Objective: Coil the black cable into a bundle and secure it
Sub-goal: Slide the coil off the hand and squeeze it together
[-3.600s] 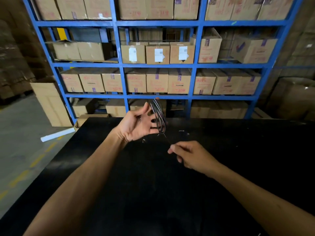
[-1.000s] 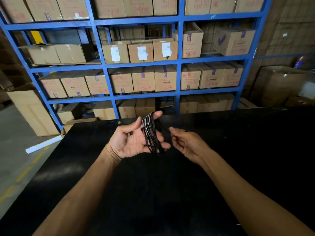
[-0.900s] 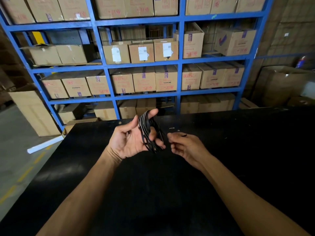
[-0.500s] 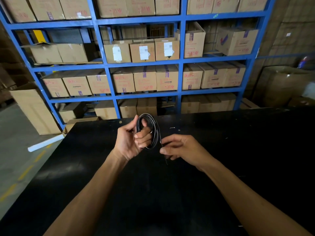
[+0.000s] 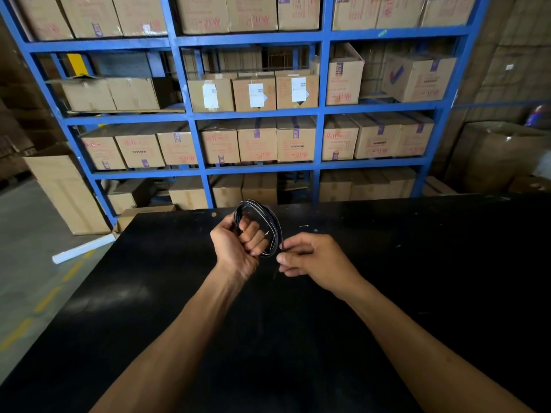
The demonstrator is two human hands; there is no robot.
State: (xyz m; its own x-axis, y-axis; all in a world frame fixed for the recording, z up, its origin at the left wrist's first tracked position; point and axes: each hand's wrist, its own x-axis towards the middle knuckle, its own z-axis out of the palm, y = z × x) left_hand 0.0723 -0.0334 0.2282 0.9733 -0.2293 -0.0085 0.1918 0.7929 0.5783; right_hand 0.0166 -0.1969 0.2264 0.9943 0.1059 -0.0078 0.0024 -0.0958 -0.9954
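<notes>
The black cable [image 5: 269, 217] is wound into a small round coil of several loops, held upright above the black table [image 5: 298, 338]. My left hand [image 5: 238, 244] is fisted around the coil's left side, with its fingers through the loops. My right hand [image 5: 310, 257] is just right of the coil, thumb and fingers pinched on a thin loose tail that hangs down from the coil's lower right. The tail's end is hard to see against the dark tabletop.
Blue metal shelving [image 5: 322, 111] stacked with cardboard boxes stands just behind the table's far edge. A tall cardboard box [image 5: 67, 192] and a white tube [image 5: 83, 248] sit on the concrete floor at left. More boxes [image 5: 495, 156] stand at right.
My left hand went from open-palmed with the loops draped over it to a closed fist around the coil. My right hand moved in close and pinched the loose tail.
</notes>
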